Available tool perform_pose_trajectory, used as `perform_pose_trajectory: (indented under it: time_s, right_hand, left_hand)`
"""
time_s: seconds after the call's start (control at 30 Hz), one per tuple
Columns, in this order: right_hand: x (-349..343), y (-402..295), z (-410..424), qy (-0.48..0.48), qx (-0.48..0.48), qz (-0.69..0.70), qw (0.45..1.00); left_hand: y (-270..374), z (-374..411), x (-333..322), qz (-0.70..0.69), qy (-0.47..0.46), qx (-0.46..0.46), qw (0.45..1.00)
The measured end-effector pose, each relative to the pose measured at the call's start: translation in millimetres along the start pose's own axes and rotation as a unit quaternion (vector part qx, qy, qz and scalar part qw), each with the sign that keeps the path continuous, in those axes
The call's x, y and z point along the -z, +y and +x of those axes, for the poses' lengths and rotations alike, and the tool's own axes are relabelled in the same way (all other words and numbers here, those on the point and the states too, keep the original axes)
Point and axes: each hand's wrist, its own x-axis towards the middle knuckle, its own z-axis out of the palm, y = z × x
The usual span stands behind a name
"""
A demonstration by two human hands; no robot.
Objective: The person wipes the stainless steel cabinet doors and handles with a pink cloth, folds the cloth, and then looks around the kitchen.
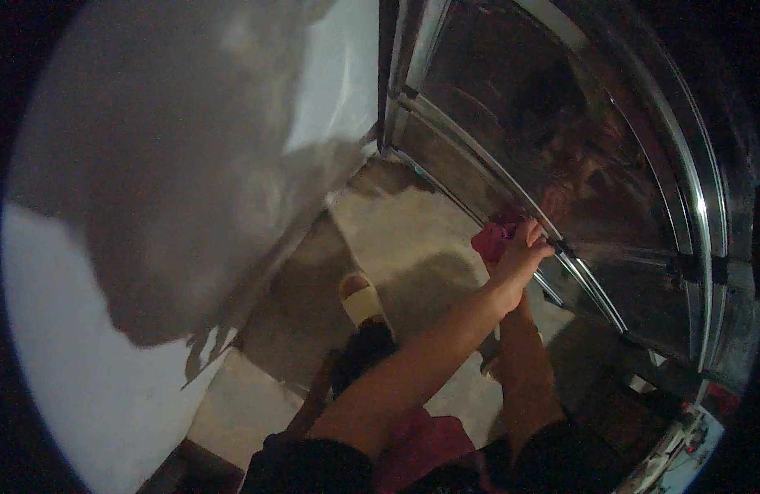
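Note:
Both my arms reach forward and to the right, toward a metal-framed panel unit with dark, glossy panes (540, 105). My left hand (518, 262) has its fingers at the bright metal rail (478, 148) between two panes. A crumpled pink cloth (492, 242) bunches just left of that hand, against the lower pane. My right forearm (528, 364) passes behind my left wrist, so my right hand is mostly hidden near the cloth. Which hand grips the cloth cannot be made out. The dark pane reflects part of the scene.
A white wall (343, 74) with large shadows rises on the left and meets the unit in a corner. Light and brown tiles cover the floor (386, 228). My foot wears a pale slipper (361, 305). Cluttered items, too dim to name, are at lower right.

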Motion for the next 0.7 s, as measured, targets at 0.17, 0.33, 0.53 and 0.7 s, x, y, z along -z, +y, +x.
perform_pose_trajectory:
  time_s: [0.17, 0.33, 0.53, 0.7]
  right_hand:
    - [-23, 56, 76, -0.015, -0.057, 0.018, 0.998]
    - [-44, 108, 160, -0.016, -0.057, 0.036, 0.998]
    - [-31, 89, 144, -0.002, -0.066, 0.014, 0.998]
    - [-22, 28, 74, 0.019, -0.058, -0.008, 0.998]
  left_hand:
    - [24, -11, 5, -0.027, 0.039, 0.0, 0.999]
    - [57, -34, -16, -0.013, 0.008, -0.091, 0.996]
    - [59, -49, -26, 0.025, 0.008, -0.047, 0.999]
    - [64, -50, -8, 0.008, 0.008, -0.06, 0.998]
